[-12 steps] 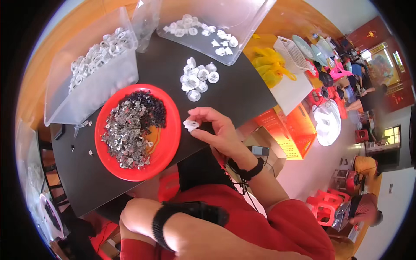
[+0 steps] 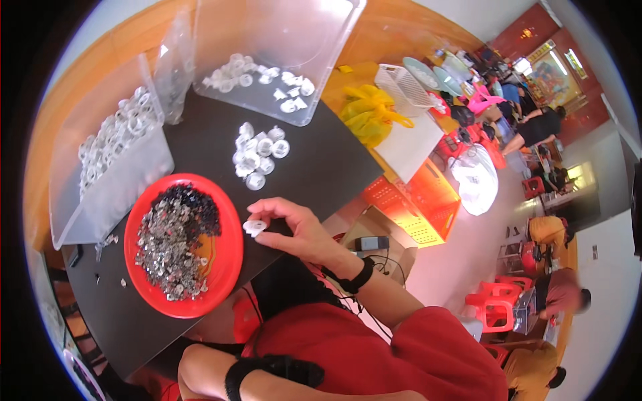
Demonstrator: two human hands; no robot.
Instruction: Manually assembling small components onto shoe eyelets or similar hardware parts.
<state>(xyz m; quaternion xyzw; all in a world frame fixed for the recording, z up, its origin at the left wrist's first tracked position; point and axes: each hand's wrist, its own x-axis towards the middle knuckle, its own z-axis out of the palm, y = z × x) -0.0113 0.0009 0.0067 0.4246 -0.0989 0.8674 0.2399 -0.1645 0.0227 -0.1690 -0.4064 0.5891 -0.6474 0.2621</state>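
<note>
One small white plastic part [image 2: 253, 227] pinched between thumb and fingertips of the right hand [image 2: 297, 230], just beside the red plate [image 2: 231, 257] and near the edge of the dark bench [image 2: 321, 170]. On the plate, a heap of silvery pieces [image 2: 164, 250] with black pieces [image 2: 198, 204] along the far side. Farther back, a cluster of white parts [image 2: 251, 160]. Left hand [image 2: 341, 393] mostly cut off at the lower edge; no telling whether curled or spread.

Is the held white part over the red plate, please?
No, the right hand holds the white plastic part beside the red plate.
</note>
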